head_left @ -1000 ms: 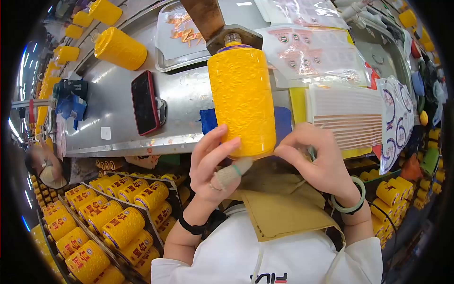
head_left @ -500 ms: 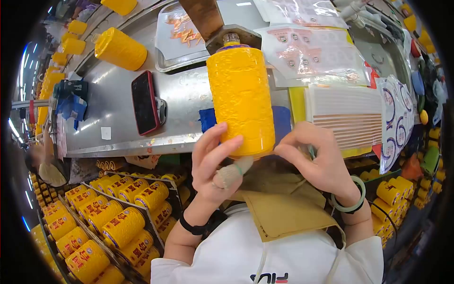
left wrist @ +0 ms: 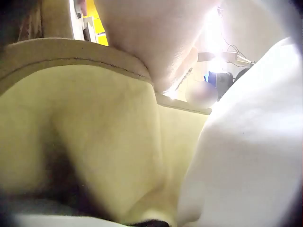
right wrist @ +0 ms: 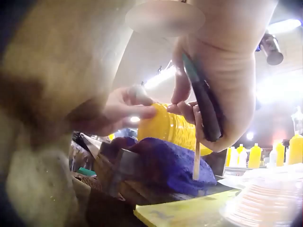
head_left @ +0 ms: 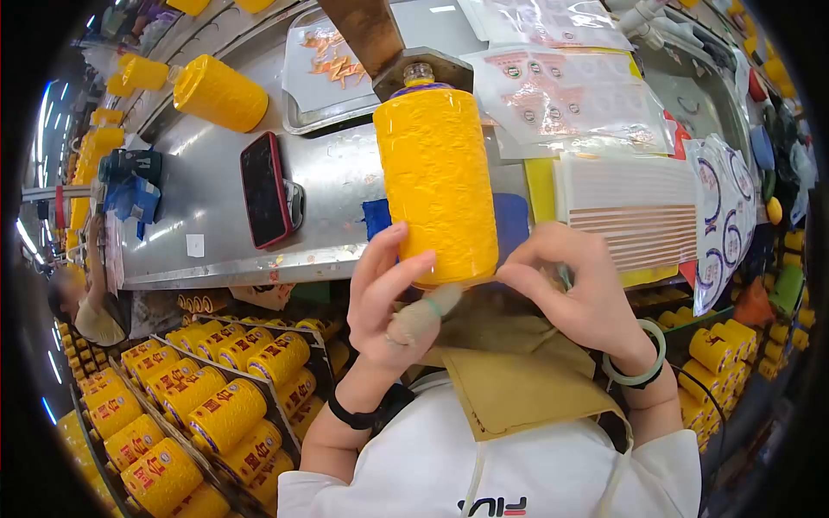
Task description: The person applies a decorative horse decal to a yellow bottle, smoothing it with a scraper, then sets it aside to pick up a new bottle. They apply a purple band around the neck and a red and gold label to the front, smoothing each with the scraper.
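Observation:
A yellow textured bottle (head_left: 436, 181) lies on its side, its clear neck (head_left: 419, 72) at a metal bracket (head_left: 384, 82). My left hand (head_left: 389, 302) grips its near end with curled fingers, the thumb in a pale cloth cover (head_left: 419, 319) with a green band. My right hand (head_left: 566, 281) has thumb and forefinger together at the right edge of that end. In its palm the right wrist view shows a slim dark tool (right wrist: 208, 111) with a green end, beside a thin pale stick (right wrist: 197, 151). A blue cloth-covered rest (right wrist: 175, 165) is under the bottle.
A red-cased phone (head_left: 263, 188) and another yellow bottle (head_left: 220, 93) lie left on the metal table (head_left: 332, 186). Printed sheets (head_left: 570, 104) and a striped sheet stack (head_left: 635, 207) lie right. Crates of labelled yellow bottles (head_left: 207, 397) stand below left. Another person (head_left: 91, 315) is at far left.
The bottle's surface pattern has turned slightly under my hands, which stay at its near end. At the far left, bottles have shifted along the back and the other person has raised an arm.

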Tool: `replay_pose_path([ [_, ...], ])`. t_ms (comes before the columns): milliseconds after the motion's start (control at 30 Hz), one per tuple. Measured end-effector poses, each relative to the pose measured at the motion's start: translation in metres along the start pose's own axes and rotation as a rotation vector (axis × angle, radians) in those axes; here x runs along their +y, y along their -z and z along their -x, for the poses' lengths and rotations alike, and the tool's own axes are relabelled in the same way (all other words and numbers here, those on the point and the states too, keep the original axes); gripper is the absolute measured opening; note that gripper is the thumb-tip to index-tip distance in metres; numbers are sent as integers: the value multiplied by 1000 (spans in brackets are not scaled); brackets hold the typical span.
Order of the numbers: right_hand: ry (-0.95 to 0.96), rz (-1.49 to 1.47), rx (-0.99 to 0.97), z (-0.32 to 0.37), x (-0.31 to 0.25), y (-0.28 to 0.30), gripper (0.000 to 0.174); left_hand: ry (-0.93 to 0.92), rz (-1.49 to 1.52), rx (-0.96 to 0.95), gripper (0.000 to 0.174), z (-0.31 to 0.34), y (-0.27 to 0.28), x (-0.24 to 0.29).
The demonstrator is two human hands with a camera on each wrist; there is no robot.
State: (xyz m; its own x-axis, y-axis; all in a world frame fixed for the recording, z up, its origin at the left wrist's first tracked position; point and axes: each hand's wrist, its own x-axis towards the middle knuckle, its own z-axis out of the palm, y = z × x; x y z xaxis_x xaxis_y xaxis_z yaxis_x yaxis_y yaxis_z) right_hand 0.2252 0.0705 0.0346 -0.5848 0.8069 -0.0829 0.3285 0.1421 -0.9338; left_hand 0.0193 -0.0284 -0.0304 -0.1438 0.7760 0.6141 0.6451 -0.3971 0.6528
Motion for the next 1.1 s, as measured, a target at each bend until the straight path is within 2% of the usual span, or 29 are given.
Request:
replay_pose_path([
  [33, -4, -7, -7, 0, -1, 0, 11, -1, 1, -4, 35, 4, -2, 0],
  [100, -7, -12, -10, 0, -2, -1, 11, 297, 296, 184, 36, 11, -5, 2],
  [167, -10, -13, -20, 0, -1, -1, 11, 311, 243, 166, 33, 13, 1, 2],
  [233, 0, -1, -12, -1, 0, -1, 11, -124, -157, 32, 31, 7, 5, 0],
  [433, 0, 6, -3, 0, 5, -1, 13, -127, -183, -41, 26, -8, 1, 11],
  [533, -23, -8, -15, -1, -1, -1, 13, 124, 82, 68, 40, -4, -4, 7],
  [567, -25, -10, -13, -1, -2, -1, 13, 124, 84, 64, 40, 2, -5, 6],
  [633, -39, -24, -43, -2, -3, -2, 12, 358, 337, 201, 45, 10, -5, 5],
  [667, -39, -23, -46, -2, -3, -2, 12, 271, 286, 177, 44, 12, -3, 1],
  [700, -32, -16, -37, -1, -2, -3, 13, 273, 284, 181, 44, 11, 1, 1],
  [767, -20, -7, -27, -2, -2, -2, 13, -13, -128, 16, 45, 6, 9, 3],
  [800, -20, 4, -23, -1, -3, -1, 13, -13, -127, 15, 45, 5, 9, 3],
  [867, -23, 16, -16, 0, -2, 0, 13, -170, -228, -4, 41, 3, 8, 2],
  [900, -27, 20, -15, 0, -1, -1, 14, -170, -227, -6, 41, 3, 8, 4],
  [967, -32, 24, -15, 0, 1, -2, 14, 20, -147, -93, 39, 2, 7, 11],
  [1033, -20, 4, -7, -1, 4, -3, 13, 20, -79, -110, 42, -6, 5, 6],
  [1100, -37, -10, -13, -1, -2, -3, 13, -149, -56, -14, 50, -2, 2, -9],
])
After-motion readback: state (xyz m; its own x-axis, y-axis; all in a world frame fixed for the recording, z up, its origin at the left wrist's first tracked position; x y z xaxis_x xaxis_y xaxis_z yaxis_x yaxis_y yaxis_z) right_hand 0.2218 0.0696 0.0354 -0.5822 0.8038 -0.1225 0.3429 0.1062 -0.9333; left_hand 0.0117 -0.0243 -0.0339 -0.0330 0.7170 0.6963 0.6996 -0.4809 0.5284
